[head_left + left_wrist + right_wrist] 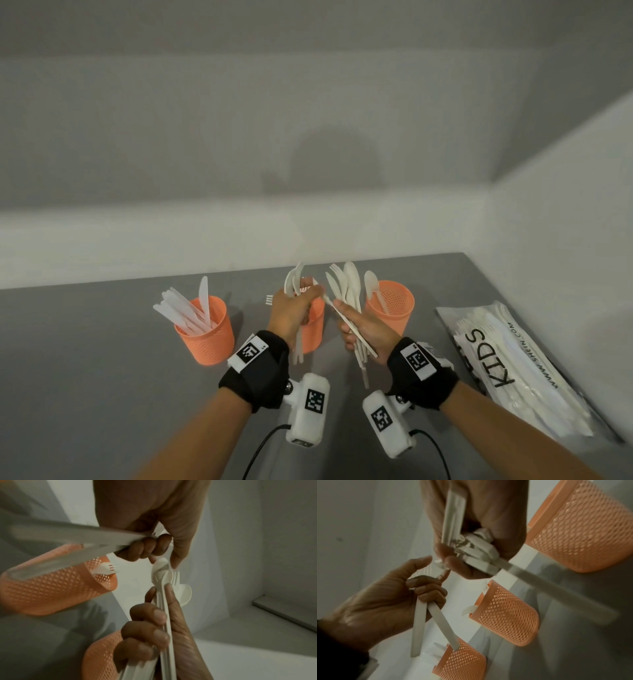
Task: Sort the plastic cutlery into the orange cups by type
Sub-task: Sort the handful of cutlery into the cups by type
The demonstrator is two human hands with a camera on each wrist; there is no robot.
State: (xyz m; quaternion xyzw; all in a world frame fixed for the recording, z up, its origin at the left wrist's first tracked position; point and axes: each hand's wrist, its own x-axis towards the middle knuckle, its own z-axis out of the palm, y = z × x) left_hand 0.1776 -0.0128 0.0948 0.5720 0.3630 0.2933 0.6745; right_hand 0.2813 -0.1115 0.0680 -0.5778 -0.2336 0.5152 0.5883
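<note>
Three orange mesh cups stand in a row on the grey table. The left cup [205, 330] holds several knives [186, 313], the middle cup [314, 330] holds forks [469, 610], and the right cup [390, 305] holds a spoon [373, 291]. My left hand [308, 296] grips a few white pieces [294, 281] upright in front of the middle cup; its thumb and forefinger [178, 558] touch the bundle. My right hand [346, 318] grips a mixed bundle of spoons and forks [347, 284] between the middle and right cups.
A clear plastic bag marked KIDS [513, 370] with more white cutlery lies at the right, against the side wall. White walls close the table at the back and right. Fork tines [269, 300] stick out left of my left hand.
</note>
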